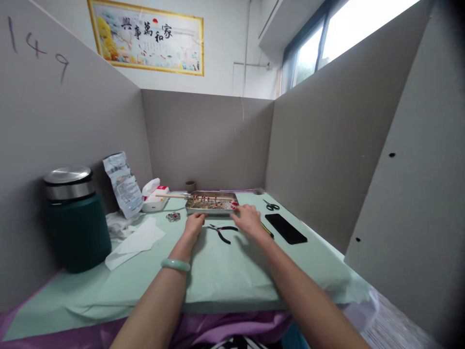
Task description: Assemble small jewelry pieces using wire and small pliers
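Observation:
Both my arms reach forward over a pale green table cover. My left hand [194, 224], with a green bangle on its wrist, rests just in front of a metal tray [212, 211] full of small beads; its fingers curl down at the tray's near edge. My right hand [248, 217] lies at the tray's right front corner, its fingertips touching the rim. What the fingers hold, if anything, is too small to see. Black-handled pliers [222, 231] lie on the cover between the two hands.
A dark green pot with a steel lid [74, 218] stands at the left, with a foil bag [122, 184], tissues and a white box [155, 196] beside it. A black phone [286, 228] and small scissors [271, 205] lie at the right. Grey partition walls enclose the table.

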A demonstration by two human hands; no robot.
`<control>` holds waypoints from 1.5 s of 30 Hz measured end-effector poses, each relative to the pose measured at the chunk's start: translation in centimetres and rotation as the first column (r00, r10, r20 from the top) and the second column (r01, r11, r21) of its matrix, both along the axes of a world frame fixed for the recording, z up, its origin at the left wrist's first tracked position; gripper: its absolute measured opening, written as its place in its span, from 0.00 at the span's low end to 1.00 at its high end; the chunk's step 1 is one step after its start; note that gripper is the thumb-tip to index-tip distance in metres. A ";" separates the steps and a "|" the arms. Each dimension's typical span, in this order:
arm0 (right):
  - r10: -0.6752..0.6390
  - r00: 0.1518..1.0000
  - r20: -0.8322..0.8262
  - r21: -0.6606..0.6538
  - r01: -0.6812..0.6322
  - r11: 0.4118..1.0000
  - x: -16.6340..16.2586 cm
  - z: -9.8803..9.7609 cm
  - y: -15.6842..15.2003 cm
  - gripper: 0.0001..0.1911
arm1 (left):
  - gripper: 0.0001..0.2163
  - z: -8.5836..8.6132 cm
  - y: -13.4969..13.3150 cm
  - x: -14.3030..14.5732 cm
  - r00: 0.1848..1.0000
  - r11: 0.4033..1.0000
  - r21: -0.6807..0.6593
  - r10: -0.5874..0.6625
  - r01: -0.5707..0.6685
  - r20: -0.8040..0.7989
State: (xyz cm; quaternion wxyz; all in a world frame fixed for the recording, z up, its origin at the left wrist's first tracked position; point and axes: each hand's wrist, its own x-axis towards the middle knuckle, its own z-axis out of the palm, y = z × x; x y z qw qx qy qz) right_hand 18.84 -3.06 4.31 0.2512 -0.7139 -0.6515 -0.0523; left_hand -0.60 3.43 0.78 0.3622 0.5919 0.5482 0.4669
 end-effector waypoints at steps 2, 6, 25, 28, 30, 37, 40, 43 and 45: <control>-0.104 0.994 0.037 -0.059 0.106 0.993 4.4 0.1 -0.6 0.21 | 0.15 0.1 -0.2 0.1 1.000 1.000 -0.007 -0.002 0.002 0.004; -0.358 0.930 0.086 -0.273 0.368 0.889 12.9 -1.6 -1.8 0.35 | 0.14 0.1 -0.2 0.2 1.000 1.000 -0.024 -0.004 0.005 0.006; -0.398 0.917 0.007 -0.410 0.366 0.835 17.3 -4.2 -1.5 0.50 | 0.13 0.4 -0.6 0.1 0.996 0.999 0.037 0.024 -0.021 -0.082; -0.408 0.913 -0.021 -0.383 0.370 0.847 17.5 -4.5 -1.2 0.51 | 0.12 0.5 -0.6 0.1 0.995 0.999 0.036 0.029 -0.026 -0.092; -0.414 0.910 -0.039 -0.366 0.372 0.853 17.5 -4.7 -1.1 0.50 | 0.12 0.4 -0.6 0.1 0.995 0.999 0.038 0.028 -0.024 -0.100; -0.419 0.906 -0.062 -0.357 0.372 0.857 17.4 -4.9 -1.0 0.47 | 0.12 0.4 -0.6 0.1 0.994 0.999 0.039 0.021 -0.017 -0.104; -0.395 0.918 -0.028 -0.357 0.360 0.862 17.4 -4.7 -1.3 0.48 | 0.12 0.4 -0.6 0.1 0.994 0.999 0.037 0.024 -0.020 -0.107; -0.337 0.941 0.010 -0.347 0.319 0.882 17.7 -4.4 -1.8 0.48 | 0.12 0.4 -0.5 0.1 0.995 0.999 0.037 0.021 -0.017 -0.102; -0.314 0.949 0.034 -0.336 0.306 0.891 17.9 -4.0 -2.4 0.40 | 0.12 0.4 -0.5 0.1 0.995 0.999 0.035 0.019 -0.016 -0.099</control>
